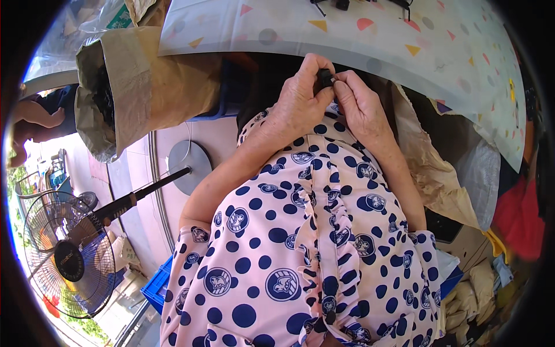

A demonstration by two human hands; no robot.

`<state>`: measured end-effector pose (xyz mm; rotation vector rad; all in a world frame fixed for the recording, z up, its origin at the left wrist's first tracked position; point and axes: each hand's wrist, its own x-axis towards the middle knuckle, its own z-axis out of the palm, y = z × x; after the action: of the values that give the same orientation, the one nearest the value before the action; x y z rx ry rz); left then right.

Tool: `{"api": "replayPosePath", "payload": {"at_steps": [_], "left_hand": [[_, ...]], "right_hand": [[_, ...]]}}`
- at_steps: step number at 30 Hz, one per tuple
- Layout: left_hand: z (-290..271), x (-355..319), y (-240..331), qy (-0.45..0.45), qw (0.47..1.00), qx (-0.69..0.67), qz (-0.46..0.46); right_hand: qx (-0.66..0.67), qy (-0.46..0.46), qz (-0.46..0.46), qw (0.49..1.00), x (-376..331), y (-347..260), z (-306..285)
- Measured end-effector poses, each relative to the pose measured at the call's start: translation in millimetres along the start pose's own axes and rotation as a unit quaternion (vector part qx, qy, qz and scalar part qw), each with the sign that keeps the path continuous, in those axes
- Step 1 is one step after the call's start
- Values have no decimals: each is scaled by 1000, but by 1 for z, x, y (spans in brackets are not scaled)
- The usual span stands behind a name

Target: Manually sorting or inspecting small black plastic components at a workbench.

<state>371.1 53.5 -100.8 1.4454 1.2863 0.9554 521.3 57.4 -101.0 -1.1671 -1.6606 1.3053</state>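
A small black part, too small to name surely, is pinched between my two hands just off the table's near edge. My left hand curls around its left side with thumb and index finger. From the right, my right hand presses thumb and fingertips against it, where a tiny pale spot shows. Both hands are closed and close together above my lap. On the table's patterned cloth, more small black pieces lie at the far edge.
An open brown paper sack with dark contents stands to the left. Beyond it are a black standing fan and another person's arm. Brown paper hangs at right near red cloth. A blue crate sits beside me.
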Motion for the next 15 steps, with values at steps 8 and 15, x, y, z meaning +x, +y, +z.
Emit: {"api": "replayPosePath", "payload": {"at_steps": [8, 15], "left_hand": [[2, -3, 3, -1, 994, 98, -48], [4, -3, -11, 84, 975, 184, 95]], "right_hand": [[-28, -12, -3, 1000, 0, 9, 4], [-53, -19, 7, 998, 6, 8, 12]]}}
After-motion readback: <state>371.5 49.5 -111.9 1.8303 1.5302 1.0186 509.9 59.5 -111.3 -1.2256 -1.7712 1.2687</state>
